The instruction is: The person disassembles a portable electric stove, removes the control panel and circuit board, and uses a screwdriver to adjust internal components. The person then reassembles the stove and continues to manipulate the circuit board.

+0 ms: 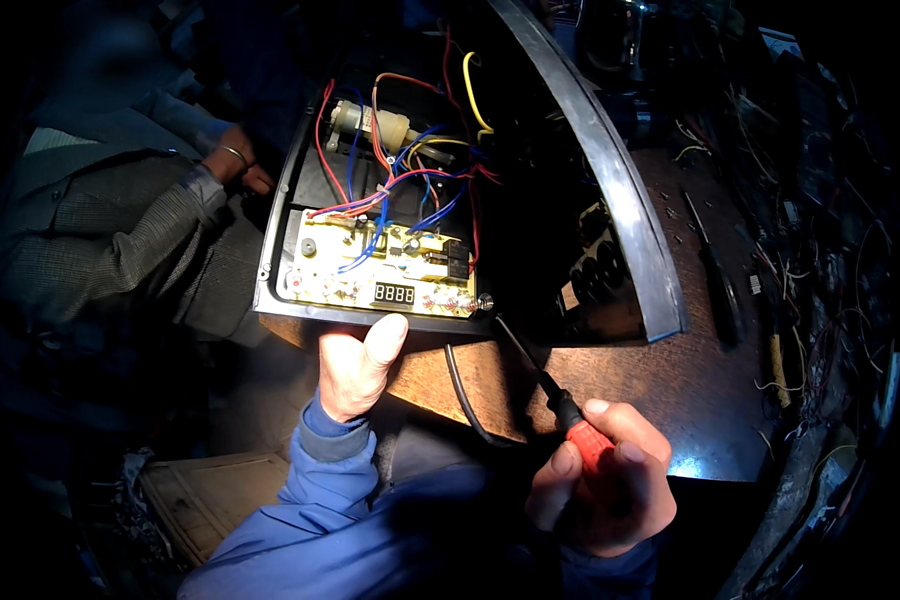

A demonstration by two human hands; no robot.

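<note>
Here, the circuit board lies at the near end of a black panel, above the wooden table's near edge. Its small display shows plainly, but red, blue and yellow wires cross over other parts, and many of their ends vanish into shadow. The left hand grips the panel's near edge, thumb against the rim; its fingers are hidden underneath. The right hand is closed around a screwdriver, covering much of the red handle; the tip is near the board's right corner, and whether it touches anything is hard to tell.

Behind the board sits a pale cylindrical part. A black cord runs below, its upper end out of sight under the panel. To the right, a curved casing surrounds a mostly black interior. At left, another person's hand is partly lost in darkness.
</note>
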